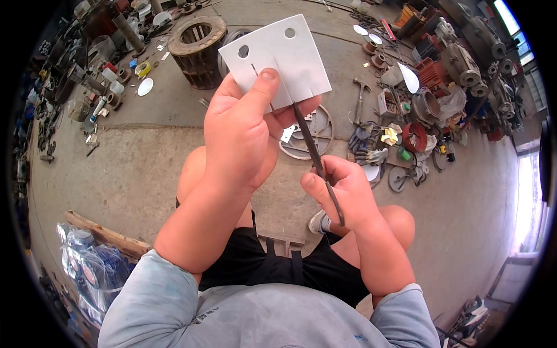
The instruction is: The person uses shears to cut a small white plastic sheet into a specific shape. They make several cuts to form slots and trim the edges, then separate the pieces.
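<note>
My left hand (246,119) is closed on a white sheet (301,64), thumb on its face and fingers behind. Two round holes sit near the sheet's far edge, and several thin slits or lines run through it. My right hand (345,188) is closed around the handles of a pair of dark scissors (311,142). Their narrow blades point up and left, with the tip at the sheet's near edge, beside a slit. Whether the tip has entered the slit I cannot tell. The fingers of my left hand are partly hidden behind the sheet.
A metal spoked wheel (322,136) lies on the floor beyond my hands, and a slotted cylinder (198,49) stands farther left. A hammer (361,95), gloves (371,155) and machine parts (426,104) lie to the right. Plastic-wrapped blue goods (96,267) are at lower left.
</note>
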### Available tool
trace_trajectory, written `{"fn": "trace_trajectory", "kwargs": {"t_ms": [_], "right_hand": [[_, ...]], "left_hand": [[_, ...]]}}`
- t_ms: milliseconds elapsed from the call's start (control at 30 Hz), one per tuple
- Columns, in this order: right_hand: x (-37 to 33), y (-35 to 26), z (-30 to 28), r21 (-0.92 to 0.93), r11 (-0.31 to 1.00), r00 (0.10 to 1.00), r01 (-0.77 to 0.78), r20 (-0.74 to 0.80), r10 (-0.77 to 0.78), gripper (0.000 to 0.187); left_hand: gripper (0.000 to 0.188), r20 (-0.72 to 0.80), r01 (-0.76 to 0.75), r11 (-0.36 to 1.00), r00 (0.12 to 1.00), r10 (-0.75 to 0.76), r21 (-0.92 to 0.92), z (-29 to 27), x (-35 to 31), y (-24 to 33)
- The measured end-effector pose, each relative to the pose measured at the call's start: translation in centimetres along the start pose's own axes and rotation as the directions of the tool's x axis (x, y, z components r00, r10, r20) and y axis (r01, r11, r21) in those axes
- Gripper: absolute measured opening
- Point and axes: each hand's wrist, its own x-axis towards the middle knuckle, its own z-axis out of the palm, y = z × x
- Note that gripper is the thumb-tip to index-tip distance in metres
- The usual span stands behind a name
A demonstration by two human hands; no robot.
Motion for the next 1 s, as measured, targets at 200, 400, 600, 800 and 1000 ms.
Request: {"fn": "trace_trajectory", "kwargs": {"t_ms": [200,400,600,800,1000], "right_hand": [[0.26,-0.09,0.17,0.014,0.999,0.999,0.033,-0.017,-0.032,0.053],[0.42,0.38,-0.18,-0.038,0.998,0.999,0.045,0.022,-0.044,0.042],[0.52,0.48,0.39,0.015,0.998,0.998,0.058,-0.025,-0.058,0.056],[0.56,0.27,0.57,0.014,0.997,0.996,0.08,-0.037,-0.08,0.057],[0.4,-0.12,0.6,-0.01,0.997,0.995,0.08,-0.055,-0.08,0.057]], "left_hand": [[0.029,0.004,0.002,1.0,1.0,-0.002,0.0,0.09,-0.03,-0.2],[0.029,0.001,-0.008,1.0,1.0,0.008,0.014,0.08,-0.04,-0.17],[0.03,-0.016,-0.004,1.0,1.0,0.005,0.02,0.24,-0.05,-0.01],[0.03,-0.034,-0.007,0.999,0.999,0.008,0.032,0.43,0.0,-0.02],[0.031,-0.019,-0.015,1.0,1.0,0.016,0.026,0.29,0.11,-0.01]]}}
